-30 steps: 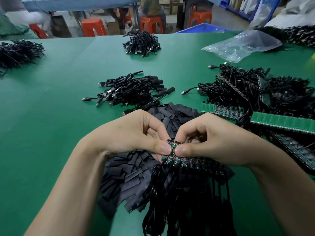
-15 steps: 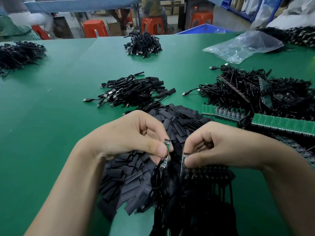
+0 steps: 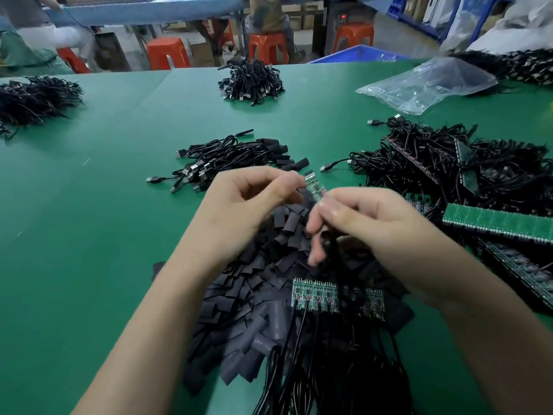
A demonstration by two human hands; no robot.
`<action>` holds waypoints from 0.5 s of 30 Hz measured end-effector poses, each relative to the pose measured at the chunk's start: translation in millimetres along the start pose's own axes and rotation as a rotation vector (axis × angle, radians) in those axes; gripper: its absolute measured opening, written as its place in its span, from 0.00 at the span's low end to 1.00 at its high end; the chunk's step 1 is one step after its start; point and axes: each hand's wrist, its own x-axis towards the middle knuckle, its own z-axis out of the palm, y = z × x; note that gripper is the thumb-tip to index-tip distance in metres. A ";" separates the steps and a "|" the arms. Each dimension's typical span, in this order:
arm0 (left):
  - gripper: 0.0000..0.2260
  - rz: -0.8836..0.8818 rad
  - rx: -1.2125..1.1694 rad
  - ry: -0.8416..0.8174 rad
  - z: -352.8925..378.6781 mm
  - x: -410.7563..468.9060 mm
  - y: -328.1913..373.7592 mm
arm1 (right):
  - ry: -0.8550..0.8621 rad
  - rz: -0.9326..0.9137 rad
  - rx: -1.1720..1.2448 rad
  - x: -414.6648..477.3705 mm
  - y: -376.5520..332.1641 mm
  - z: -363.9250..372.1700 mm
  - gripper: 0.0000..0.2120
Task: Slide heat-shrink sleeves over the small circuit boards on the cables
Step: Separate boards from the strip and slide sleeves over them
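A single small green circuit board [image 3: 312, 183] is held up above the pile of flat black heat-shrink sleeves [image 3: 239, 298]. My left hand [image 3: 239, 211] pinches its upper end between thumb and forefinger. My right hand [image 3: 380, 226] pinches the lower end, where the black cable [image 3: 327, 250] hangs down; its fingers are blurred. No sleeve is on this board. A strip of joined circuit boards [image 3: 317, 295] lies flat on the sleeve pile below my hands, with its black cables trailing toward me.
On the green table [image 3: 89, 205], sleeved USB cables [image 3: 236, 160] lie beyond my hands. A tangle of cables [image 3: 449, 163] with green board panels [image 3: 493, 220] fills the right. A cable bundle [image 3: 251, 80], another pile [image 3: 33, 100] and a plastic bag [image 3: 428, 85] sit farther back.
One board was snapped off the strip's left end. My left hand lifted it up and away, and my right hand let the strip drop onto the sleeve pile and took the board's lower end.
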 end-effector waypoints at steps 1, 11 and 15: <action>0.05 -0.012 0.159 0.073 3.0 2.2 -8.6 | 0.038 0.007 0.075 0.1 -1.0 -3.4 0.15; 0.12 -0.096 0.943 0.103 33.9 -3.5 -43.2 | 0.148 0.131 0.004 -0.3 1.5 -17.7 0.19; 0.10 -0.030 1.052 0.100 32.9 -4.3 -37.6 | 0.132 0.159 -0.042 0.1 1.0 -15.9 0.18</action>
